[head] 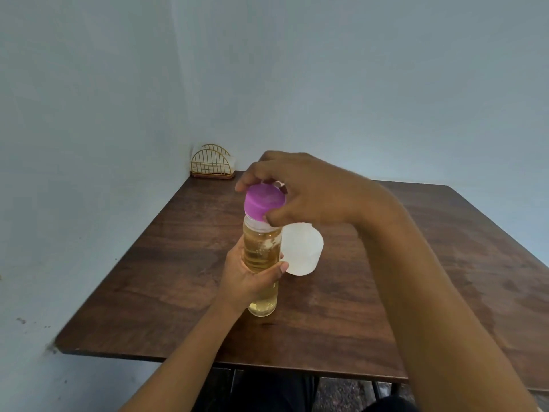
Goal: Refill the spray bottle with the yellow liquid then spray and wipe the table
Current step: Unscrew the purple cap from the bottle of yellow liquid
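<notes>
While the table (445,263) spread dark and wooden beneath, the work sat near its middle. The right hand (309,188) arched over from the right, fingers curled over the far rim of the cap and thumb pressed on its near side, so it was clamped on the cap. The left hand (246,272) wrapped the bottle (261,248) at mid-height, thumb across the front, gripping it. The bottle stood a little tilted, its base at the table or just above it; which one I could not tell. Yellow liquid (263,304) filled it nearly to the neck. Just behind it to the right was a white container (303,251), translucent; whether that was the spray bottle could not be told. The purple cap (264,202) sat slightly askew on the neck.

This looked like the opening step, twisting the cap off. To do it well, the left hand should hold the body firm without squeezing, since a bottle that full would likely spill at the neck. The base belonged flat on the table, the bottle upright, and the cap should be lifted straight off.
</notes>
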